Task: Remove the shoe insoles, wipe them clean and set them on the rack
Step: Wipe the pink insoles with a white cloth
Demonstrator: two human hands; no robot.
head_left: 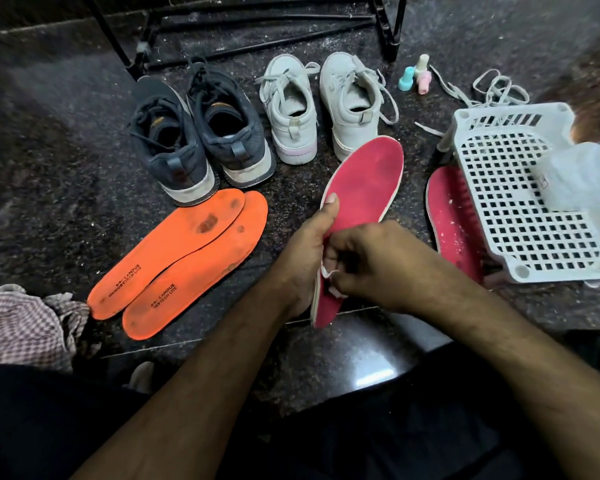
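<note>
My left hand point(305, 251) grips a pink insole point(364, 188) by its edge, thumb on top, holding it tilted above the floor. My right hand point(374, 261) pinches a small white wipe point(328, 271) against the insole's heel part. A second pink insole point(451, 220) lies on the floor, partly under a white perforated plastic rack point(520, 209). Two orange insoles point(187, 258) lie side by side on the floor at the left, stained dark near the toes. A pair of dark sneakers point(201, 136) and a pair of white sneakers point(323, 102) stand behind them.
A black metal shoe stand point(257, 32) is at the back. Small pastel bottles point(416, 76) and loose white laces point(482, 91) lie at the back right. A checked cloth point(25, 323) sits at the left. A clear packet point(575, 178) rests on the white rack. The floor is dark speckled stone.
</note>
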